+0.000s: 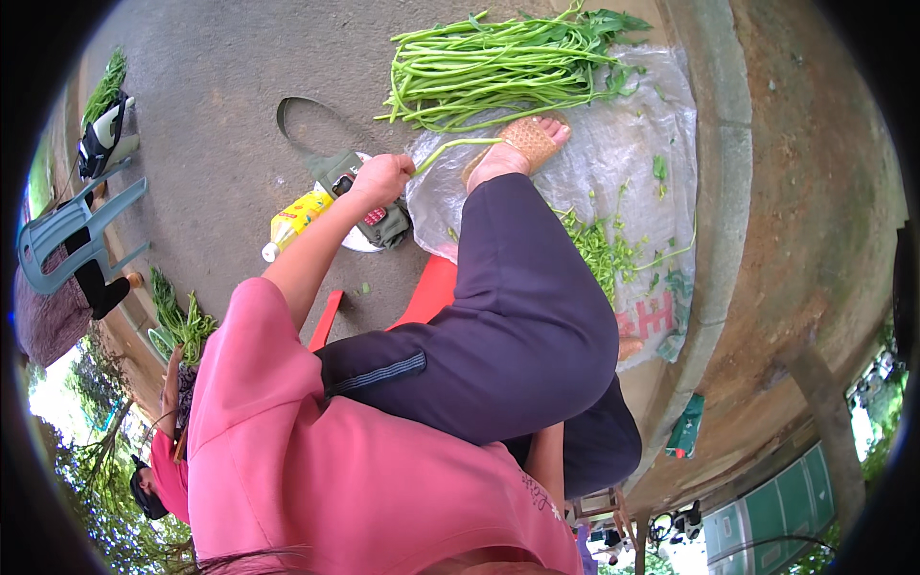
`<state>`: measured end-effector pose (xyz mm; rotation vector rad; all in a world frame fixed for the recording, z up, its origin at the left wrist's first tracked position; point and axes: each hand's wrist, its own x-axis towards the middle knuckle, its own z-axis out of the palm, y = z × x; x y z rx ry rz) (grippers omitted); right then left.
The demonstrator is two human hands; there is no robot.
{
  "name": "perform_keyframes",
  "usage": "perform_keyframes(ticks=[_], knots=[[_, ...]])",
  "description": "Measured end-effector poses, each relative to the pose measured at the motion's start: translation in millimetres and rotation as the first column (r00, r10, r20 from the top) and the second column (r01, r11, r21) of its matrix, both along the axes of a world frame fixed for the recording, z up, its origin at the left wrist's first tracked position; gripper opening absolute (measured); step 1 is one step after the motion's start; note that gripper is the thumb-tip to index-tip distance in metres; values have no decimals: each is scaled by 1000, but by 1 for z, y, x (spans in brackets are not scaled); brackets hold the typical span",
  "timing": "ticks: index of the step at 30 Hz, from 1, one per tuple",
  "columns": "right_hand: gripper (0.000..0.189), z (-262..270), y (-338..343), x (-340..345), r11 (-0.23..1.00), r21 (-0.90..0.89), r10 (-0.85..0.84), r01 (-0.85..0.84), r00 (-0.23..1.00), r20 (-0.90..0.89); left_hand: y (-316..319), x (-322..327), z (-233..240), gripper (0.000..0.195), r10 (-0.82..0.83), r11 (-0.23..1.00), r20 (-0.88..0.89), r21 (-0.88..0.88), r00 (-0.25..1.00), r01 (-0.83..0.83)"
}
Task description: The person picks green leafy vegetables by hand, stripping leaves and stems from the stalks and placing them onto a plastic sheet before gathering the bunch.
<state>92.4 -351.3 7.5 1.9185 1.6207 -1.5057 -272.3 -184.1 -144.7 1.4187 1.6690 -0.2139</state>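
My left hand (384,177) grips one end of a long green stem (460,146), whose other end reaches my sandalled foot (528,146). Beyond that foot, a large pile of long-stemmed leafy greens (496,72), apparently water spinach, lies partly on a clear plastic sheet (647,122). Loose leafy sprigs (596,244) are scattered on the sheet to the right of my raised leg. My right hand is out of view; only a piece of that forearm (548,456) shows, passing behind my thigh.
Beside my left forearm lie a yellow-labelled bottle (291,224) and an olive strapped bag (388,224). Part of red plastic (428,287) shows under my leg. A concrete kerb (726,180) runs along the right. Leftward are a blue-grey plastic chair (54,241) and a person in pink (165,460) near greens (190,334).
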Motion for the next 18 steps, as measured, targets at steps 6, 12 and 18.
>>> perform_keyframes(ticks=[6, 12, 18], knots=[[21, -3, -2, 0, 1000, 7, 23, -23, 1000, -11, 1, 0, 33, 18, 605, 796, 499, -388, 620, -464], [21, -5, -1, 4, 1000, 15, 12, -12, 1000, -1, 25, 16, 51, 18, 770, 635, 568, -641, 289, -432], [22, -10, 0, 5, 999, 32, 22, -21, 1000, -21, 26, 34, 66, 16, 580, 806, 637, -357, 508, -472]])
